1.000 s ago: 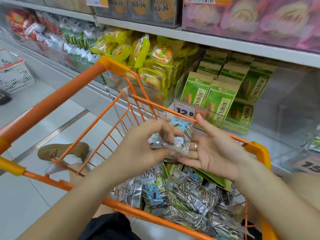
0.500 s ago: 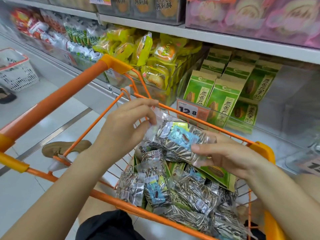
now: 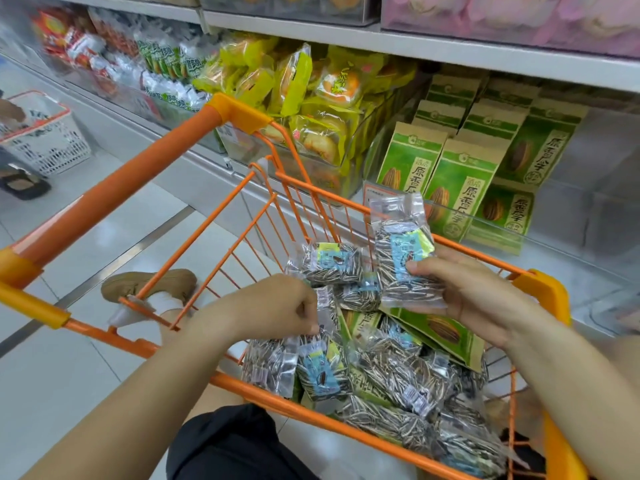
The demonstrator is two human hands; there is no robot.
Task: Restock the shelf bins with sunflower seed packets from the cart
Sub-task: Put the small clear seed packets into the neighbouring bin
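An orange wire cart (image 3: 346,204) holds several clear sunflower seed packets with blue labels and some green ones. My right hand (image 3: 467,292) holds one clear seed packet (image 3: 401,251) upright above the cart, thumb on its blue label. My left hand (image 3: 277,310) reaches down into the pile and pinches another clear packet (image 3: 323,306) by its top edge. Behind the cart, a clear shelf bin (image 3: 561,237) holds upright green seed packets (image 3: 460,188).
Left of the green packets is a bin of yellow pastry packs (image 3: 311,98). A white basket (image 3: 45,136) stands on the floor at far left. My tan shoe (image 3: 149,284) shows through the cart. A shelf edge (image 3: 450,50) runs above the bins.
My left hand let go of the packet both hands held and dropped into the cart onto another packet. My right hand now holds the first packet alone, turned upright.
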